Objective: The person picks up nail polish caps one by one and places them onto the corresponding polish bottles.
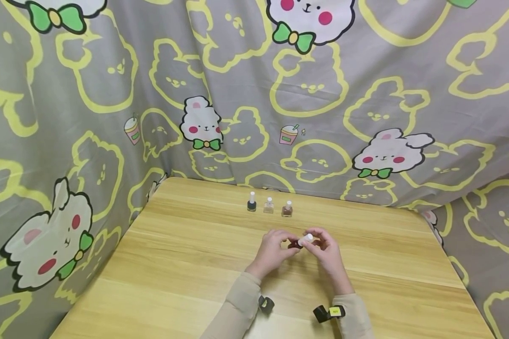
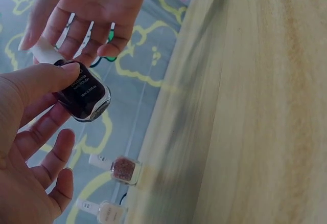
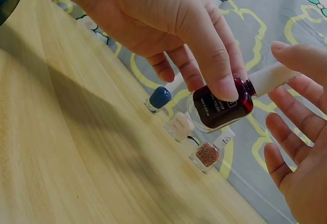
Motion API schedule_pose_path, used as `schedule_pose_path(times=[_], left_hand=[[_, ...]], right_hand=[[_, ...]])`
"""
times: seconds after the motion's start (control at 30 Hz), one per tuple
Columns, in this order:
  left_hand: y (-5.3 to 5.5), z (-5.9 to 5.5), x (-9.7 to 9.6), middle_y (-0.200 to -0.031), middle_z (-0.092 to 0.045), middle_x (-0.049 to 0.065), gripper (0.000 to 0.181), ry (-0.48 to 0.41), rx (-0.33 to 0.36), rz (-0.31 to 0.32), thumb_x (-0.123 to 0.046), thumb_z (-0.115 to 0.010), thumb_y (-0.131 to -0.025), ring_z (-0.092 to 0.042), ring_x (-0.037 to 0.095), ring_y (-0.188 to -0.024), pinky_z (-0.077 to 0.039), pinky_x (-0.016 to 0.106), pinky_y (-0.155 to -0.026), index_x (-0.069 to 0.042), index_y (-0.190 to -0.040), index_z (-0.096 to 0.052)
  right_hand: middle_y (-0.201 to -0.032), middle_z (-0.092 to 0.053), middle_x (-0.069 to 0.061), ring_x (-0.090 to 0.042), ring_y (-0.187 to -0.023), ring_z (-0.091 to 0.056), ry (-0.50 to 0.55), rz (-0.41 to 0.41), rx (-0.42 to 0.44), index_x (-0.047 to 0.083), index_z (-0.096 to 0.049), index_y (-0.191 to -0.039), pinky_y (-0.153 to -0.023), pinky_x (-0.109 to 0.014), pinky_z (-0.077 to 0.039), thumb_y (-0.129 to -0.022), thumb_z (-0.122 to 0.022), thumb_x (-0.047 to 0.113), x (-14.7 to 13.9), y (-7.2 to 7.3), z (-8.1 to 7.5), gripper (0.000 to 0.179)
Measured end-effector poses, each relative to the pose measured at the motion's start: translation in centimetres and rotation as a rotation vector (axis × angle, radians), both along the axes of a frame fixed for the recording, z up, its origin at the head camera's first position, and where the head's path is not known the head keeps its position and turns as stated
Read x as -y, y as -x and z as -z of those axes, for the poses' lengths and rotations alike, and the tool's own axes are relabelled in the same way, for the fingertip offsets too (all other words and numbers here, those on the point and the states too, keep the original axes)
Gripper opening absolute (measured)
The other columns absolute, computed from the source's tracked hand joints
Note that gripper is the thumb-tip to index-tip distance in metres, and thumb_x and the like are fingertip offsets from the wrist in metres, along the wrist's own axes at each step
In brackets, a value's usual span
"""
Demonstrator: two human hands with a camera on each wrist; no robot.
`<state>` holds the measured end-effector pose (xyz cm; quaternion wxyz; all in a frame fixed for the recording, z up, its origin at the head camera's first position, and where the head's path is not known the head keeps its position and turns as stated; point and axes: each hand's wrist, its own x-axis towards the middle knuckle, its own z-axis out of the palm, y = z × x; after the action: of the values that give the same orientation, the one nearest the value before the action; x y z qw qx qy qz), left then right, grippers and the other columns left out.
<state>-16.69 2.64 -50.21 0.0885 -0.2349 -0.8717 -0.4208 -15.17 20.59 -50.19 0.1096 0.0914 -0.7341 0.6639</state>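
Observation:
A dark red nail polish bottle (image 3: pixel 219 104) with a white cap (image 3: pixel 273 79) is held tilted above the table. My left hand (image 1: pixel 273 249) pinches its glass body between thumb and index finger, the other fingers loosely bent, as the left wrist view shows. Around the white cap are the thumb and fingers of my right hand (image 1: pixel 327 254). In the right wrist view, that thumb's tip stands a little off the cap. A short dark neck shows between cap and glass.
Three more nail polish bottles stand in a row towards the back of the wooden table (image 1: pixel 174 245): a dark blue one (image 1: pixel 251 205), a pale one (image 1: pixel 268 207) and a brownish glitter one (image 1: pixel 287 210). A patterned grey curtain (image 1: pixel 246 84) hangs behind the table and along its sides.

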Motion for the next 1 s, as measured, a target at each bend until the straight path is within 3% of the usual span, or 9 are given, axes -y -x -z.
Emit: schedule_pose_path(times=[0.33, 0.5, 0.6, 0.77, 1.0], left_hand=[[0.3, 0.0, 0.2, -0.106, -0.073, -0.009, 0.025, -0.035, 0.037, -0.007, -0.027, -0.079, -0.081, -0.059, 0.011, -0.100, -0.041, 0.032, -0.092, -0.023, -0.105, -0.074], [0.3, 0.1, 0.2, -0.107, -0.073, -0.009, 0.026, -0.030, 0.044, -0.003, -0.028, -0.078, -0.081, -0.059, 0.011, -0.100, -0.040, 0.033, -0.093, -0.023, -0.105, -0.073], [0.3, 0.0, 0.1, -0.107, -0.073, -0.008, 0.025, -0.029, 0.042, -0.002, -0.028, -0.078, -0.081, -0.059, 0.010, -0.100, -0.040, 0.033, -0.093, -0.023, -0.105, -0.074], [0.3, 0.0, 0.1, -0.107, -0.073, -0.009, 0.025, -0.025, 0.040, -0.005, -0.029, -0.078, -0.081, -0.059, 0.010, -0.101, -0.041, 0.033, -0.093, -0.023, -0.105, -0.074], [0.2, 0.1, 0.0, -0.106, -0.073, -0.010, 0.026, -0.022, 0.029, -0.001, -0.029, -0.079, -0.080, -0.059, 0.010, -0.100, -0.041, 0.033, -0.092, -0.024, -0.105, -0.074]], right_hand=[[-0.122, -0.068, 0.011, 0.002, -0.113, -0.058, -0.024, -0.117, -0.043, -0.006, -0.053, -0.132, -0.085, -0.019, -0.048, -0.091, -0.062, 0.000, -1.0, 0.1, 0.0, 0.042], [-0.120, -0.069, 0.016, -0.001, -0.106, -0.063, -0.040, -0.144, -0.026, -0.005, -0.055, -0.131, -0.085, -0.019, -0.050, -0.093, -0.062, 0.003, -1.1, 0.1, 0.0, 0.040], [-0.117, -0.071, 0.011, 0.000, -0.104, -0.065, -0.022, -0.152, -0.009, -0.008, -0.056, -0.128, -0.087, -0.018, -0.051, -0.093, -0.062, 0.005, -1.1, 0.0, 0.0, 0.037], [-0.114, -0.073, 0.000, -0.001, -0.099, -0.067, -0.007, -0.120, 0.023, -0.010, -0.060, -0.121, -0.086, -0.018, -0.052, -0.092, -0.064, 0.006, -1.0, 0.0, -0.1, 0.033], [-0.100, -0.074, 0.005, -0.009, -0.085, -0.063, -0.034, -0.029, 0.032, -0.009, -0.063, -0.110, -0.075, -0.020, -0.051, -0.088, -0.069, 0.002, -0.7, -0.1, -0.3, 0.026]])
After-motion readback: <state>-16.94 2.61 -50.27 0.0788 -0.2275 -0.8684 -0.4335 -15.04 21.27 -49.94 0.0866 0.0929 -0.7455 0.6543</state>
